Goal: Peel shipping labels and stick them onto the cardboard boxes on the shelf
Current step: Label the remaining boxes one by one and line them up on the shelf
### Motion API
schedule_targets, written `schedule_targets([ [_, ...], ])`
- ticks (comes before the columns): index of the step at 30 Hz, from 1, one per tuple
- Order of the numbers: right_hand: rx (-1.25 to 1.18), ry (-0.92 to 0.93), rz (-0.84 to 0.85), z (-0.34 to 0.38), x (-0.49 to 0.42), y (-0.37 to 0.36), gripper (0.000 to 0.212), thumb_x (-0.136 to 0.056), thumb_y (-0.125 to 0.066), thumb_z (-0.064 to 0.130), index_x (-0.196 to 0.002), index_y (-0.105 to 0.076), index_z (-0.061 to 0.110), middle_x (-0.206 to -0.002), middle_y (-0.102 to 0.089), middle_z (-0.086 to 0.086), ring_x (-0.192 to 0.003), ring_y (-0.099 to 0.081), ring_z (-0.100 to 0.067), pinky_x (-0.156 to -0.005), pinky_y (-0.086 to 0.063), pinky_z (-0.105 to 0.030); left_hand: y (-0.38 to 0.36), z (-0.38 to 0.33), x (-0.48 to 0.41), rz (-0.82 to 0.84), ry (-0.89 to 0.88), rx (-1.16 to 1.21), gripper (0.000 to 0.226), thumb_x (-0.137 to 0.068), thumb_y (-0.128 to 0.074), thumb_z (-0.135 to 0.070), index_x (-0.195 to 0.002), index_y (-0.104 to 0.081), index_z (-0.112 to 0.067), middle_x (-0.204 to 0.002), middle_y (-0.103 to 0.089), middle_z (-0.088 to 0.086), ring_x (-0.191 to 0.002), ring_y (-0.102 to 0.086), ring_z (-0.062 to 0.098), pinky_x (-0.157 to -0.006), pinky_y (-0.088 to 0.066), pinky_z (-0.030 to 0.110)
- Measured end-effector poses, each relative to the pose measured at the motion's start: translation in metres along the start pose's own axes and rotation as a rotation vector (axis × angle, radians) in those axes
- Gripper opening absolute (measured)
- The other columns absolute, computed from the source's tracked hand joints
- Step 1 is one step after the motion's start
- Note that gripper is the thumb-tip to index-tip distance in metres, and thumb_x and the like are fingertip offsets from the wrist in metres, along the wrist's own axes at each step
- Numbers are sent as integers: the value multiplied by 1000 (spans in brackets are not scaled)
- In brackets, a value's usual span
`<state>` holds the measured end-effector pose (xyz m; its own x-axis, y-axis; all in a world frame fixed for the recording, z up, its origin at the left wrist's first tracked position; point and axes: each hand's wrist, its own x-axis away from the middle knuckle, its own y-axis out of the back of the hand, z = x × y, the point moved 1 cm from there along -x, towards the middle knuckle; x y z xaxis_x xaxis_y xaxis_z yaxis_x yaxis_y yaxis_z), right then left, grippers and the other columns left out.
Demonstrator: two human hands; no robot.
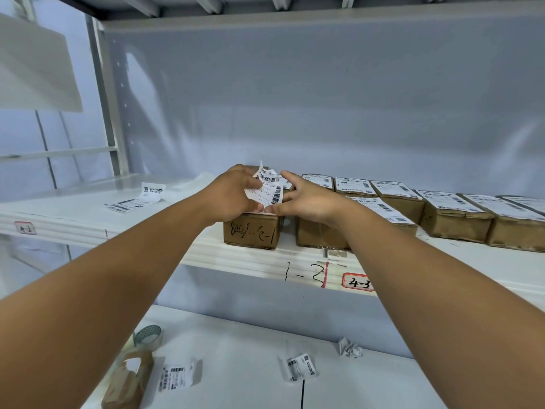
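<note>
On the lower shelf (236, 364), nearest the camera, a tape roll (149, 335), a brown wrapped packet (129, 379), two loose printed slips (177, 376) and a crumpled scrap of paper (349, 347) are seen. Both bare forearms are stretched up and forward from there to the upper shelf (250, 258).

The task's things are met at its front edge. A shipping label (269, 187) is held just above the open-topped-looking face of an unlabelled cardboard box (250, 233), which is marked with handwriting on its front. The label is pinched by the curled fingers of the left hand (233, 196) along its left side. The right hand (306, 199) is spread at the label's right side, its thumb set at the lower corner and its forefinger by the upper edge; whether the paper is truly gripped there cannot be told.

The coming move is judged to turn on this: the label stands curled and nearly upright, its long axis rising from the box's front rim, where its lower end appears to touch, while the box's top runs away from the camera. The label would have to be laid back and down along that top.

Beyond and to the right, a row of labelled boxes (454, 222) is ranged. To the left, spare labels (132, 202) lie flat on the shelf.
</note>
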<state>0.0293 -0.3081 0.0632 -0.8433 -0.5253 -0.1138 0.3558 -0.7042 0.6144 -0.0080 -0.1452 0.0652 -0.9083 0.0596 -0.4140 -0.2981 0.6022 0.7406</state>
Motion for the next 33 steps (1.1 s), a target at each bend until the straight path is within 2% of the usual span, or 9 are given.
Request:
schedule_targets([
  [3, -27, 23, 3, -1, -1, 0, 95, -82, -73, 14, -152, -10, 22, -116, -68, 2, -107, -62, -12, -96, -43, -24, -2, 2, 1, -27, -66, -23, 51, -83, -69, -7, -131, -53, -6, -136, -39, -3, -116, -41, 7, -88, -27, 7],
  [8, -11, 25, 1, -1, -1, 1, 108, -82, -74, 18, -152, 8, 30, -119, -64, 4, -107, -62, -12, -86, -45, -22, -2, 5, 3, -26, -114, 0, 55, -84, -68, -7, -135, -49, -7, -131, -37, -8, -112, -36, 2, -78, -24, -6],
  [15, -10, 33, -8, 1, 1, 0, 112, -82, -74, 18, -150, 14, 31, -136, -55, 1, -99, -61, -8, -67, -44, -8, -2, 5, 5, -36, -130, -35, 56, -84, -68, -9, -136, -47, -9, -124, -36, -14, -113, -35, 0, -78, -18, -12],
  [18, 8, 22, -14, 1, 1, 0, 110, -82, -74, 19, -151, 11, 31, -123, -59, 5, -98, -60, -8, -71, -44, -12, -2, 2, 6, -7, -124, -80, 58, -86, -67, -11, -139, -44, -11, -136, -36, -8, -118, -36, 3, -86, -21, -4],
  [22, 18, 4, -18, 1, 1, 2, 107, -82, -74, 21, -151, 7, 32, -98, -60, 14, -92, -59, -3, -81, -41, -20, 0, 3, 7, -4, -47, -147, 63, -88, -65, -21, -144, -36, -25, -144, -33, -8, -130, -31, 18, -108, -22, 24],
  [26, 37, 4, -13, -2, -2, 1, 107, -82, -75, 23, -151, 6, 31, -128, -61, 1, -113, -58, -16, -87, -40, -25, -6, 11, 10, 4, 104, 358, 78, -85, -67, -10, -146, -24, -33, -129, -43, -4, -115, -48, 14, -95, -40, 26],
  [28, 63, -4, -19, -2, -4, 1, 105, -81, -74, 27, -151, 4, 32, -132, -59, 1, -117, -56, -18, -92, -39, -28, -10, 17, 11, -42, 194, 503, 85, -85, -68, -9, -147, -18, -38, -126, -40, 0, -115, -46, 13, -91, -41, 27],
  [30, 74, -14, -21, -3, -5, 2, 104, -81, -74, 31, -151, 3, 34, -133, -59, 2, -119, -54, -18, -95, -37, -29, -14, 22, 12, -110, 267, 610, 79, -87, -64, -7, -145, -21, -38, -126, -39, 3, -114, -44, 12, -91, -39, 28],
  [33, 80, -19, -18, -4, -6, 2, 101, -82, -73, 33, -151, 1, 34, -131, -60, 3, -120, -53, -18, -95, -36, -29, -20, 27, 13, -243, 305, 679, 55, -94, -50, -3, -139, -36, -31, -129, -48, 4, -110, -52, 17, -89, -43, 26],
])
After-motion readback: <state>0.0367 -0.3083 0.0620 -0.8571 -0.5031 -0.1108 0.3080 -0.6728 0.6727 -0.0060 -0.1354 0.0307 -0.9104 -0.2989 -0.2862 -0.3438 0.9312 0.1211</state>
